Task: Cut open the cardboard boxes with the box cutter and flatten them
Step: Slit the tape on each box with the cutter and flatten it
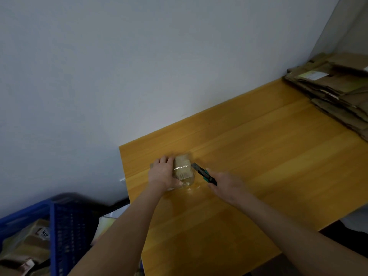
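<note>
Cardboard box (182,169) sits gripped in left hand (161,173), right hand (225,185) clutching box cutter (204,174) just beside it.

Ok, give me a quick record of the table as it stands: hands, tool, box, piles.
left hand: holds the small box down on the table
right hand: grips the box cutter
blade: tip at the box's right edge; contact unclear
box state: wrapped in clear tape, not flattened
flattened cardboard stack: far right end of the table
blue crate: lower left, off the table, holding more boxes
</note>
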The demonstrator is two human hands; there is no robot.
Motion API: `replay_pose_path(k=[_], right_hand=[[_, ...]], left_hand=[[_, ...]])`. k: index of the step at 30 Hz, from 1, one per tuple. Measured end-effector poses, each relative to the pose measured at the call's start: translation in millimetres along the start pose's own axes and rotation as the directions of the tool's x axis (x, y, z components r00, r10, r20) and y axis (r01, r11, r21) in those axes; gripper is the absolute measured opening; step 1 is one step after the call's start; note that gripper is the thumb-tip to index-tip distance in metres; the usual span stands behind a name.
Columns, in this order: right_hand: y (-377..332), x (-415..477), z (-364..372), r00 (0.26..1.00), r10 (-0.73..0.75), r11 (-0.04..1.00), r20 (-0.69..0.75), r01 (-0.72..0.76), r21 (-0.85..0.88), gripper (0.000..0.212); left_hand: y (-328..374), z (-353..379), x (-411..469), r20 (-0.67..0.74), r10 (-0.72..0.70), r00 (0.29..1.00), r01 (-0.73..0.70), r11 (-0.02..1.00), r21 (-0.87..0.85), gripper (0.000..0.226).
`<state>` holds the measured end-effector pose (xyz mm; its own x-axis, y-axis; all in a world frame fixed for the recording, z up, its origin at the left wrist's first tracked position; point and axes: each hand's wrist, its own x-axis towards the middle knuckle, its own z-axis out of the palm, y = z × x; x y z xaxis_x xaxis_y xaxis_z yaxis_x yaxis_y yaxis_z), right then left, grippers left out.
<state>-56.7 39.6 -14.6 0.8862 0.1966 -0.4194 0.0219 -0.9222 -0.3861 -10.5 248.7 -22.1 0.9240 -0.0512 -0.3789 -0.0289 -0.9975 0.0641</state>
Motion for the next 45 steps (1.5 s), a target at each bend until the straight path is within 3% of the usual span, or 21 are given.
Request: replay_pose_path(k=[12, 15, 18, 21, 26, 30, 32, 35, 40, 45], right_hand=[[17.4, -15.7, 1.7, 0.999, -0.010, 0.997, 0.047, 0.014, -0.082, 0.046], [13.0, -11.1, 1.2, 0.984, 0.179, 0.965, -0.023, -0.171, 0.199, 0.052], [-11.4, 5.7, -0.4, 0.962, 0.270, 0.786, 0.026, -0.236, 0.571, 0.053], [-33.1, 17.8, 2.6, 0.935, 0.326, 0.602, 0.139, -0.318, 0.732, 0.043], [-68.2, 32.1, 28.2, 0.924, 0.355, 0.511, 0.145, -0.321, 0.798, 0.047], [-75.9, 40.3, 40.7, 0.915, 0.368, 0.451, 0.163, -0.329, 0.829, 0.053], [-73.0, 42.7, 39.6, 0.915, 0.357, 0.406, 0.188, -0.333, 0.851, 0.052], [-68.2, 44.8, 32.9, 0.944, 0.286, 0.411, 0.165, -0.276, 0.869, 0.049], [-69.2, 52.8, 17.5, 0.976, 0.198, 0.487, 0.085, -0.173, 0.856, 0.051], [-63.4, 53.6, 5.3, 0.979, 0.201, 0.501, 0.044, -0.141, 0.854, 0.058]], left_hand=[[-2.0, -3.2, 2.3, 0.013, 0.002, 1.000, -0.002, 1.000, -0.003, 0.100], [0.5, -4.1, 1.6, 0.029, -0.019, 0.999, 0.019, 1.000, 0.009, 0.099], [-5.6, -3.1, -0.6, 0.036, -0.097, 0.995, 0.098, 0.994, -0.043, 0.095], [-14.9, 4.4, -3.2, 0.121, -0.155, 0.980, 0.181, 0.951, -0.249, 0.090], [-24.9, 24.0, -14.9, 0.193, -0.154, 0.969, 0.240, 0.770, -0.591, 0.074], [-21.4, 31.5, -25.0, 0.254, -0.167, 0.953, 0.301, 0.424, -0.854, 0.047], [-24.5, 35.4, -26.6, 0.300, -0.173, 0.938, 0.337, 0.252, -0.907, 0.037], [-32.1, 34.5, -28.5, 0.363, -0.146, 0.920, 0.370, 0.029, -0.928, 0.040], [-37.4, 21.6, -26.1, 0.317, -0.140, 0.938, 0.312, -0.058, -0.948, 0.044], [-29.2, 3.9, -29.3, 0.290, -0.146, 0.946, 0.287, -0.041, -0.957, 0.048]])
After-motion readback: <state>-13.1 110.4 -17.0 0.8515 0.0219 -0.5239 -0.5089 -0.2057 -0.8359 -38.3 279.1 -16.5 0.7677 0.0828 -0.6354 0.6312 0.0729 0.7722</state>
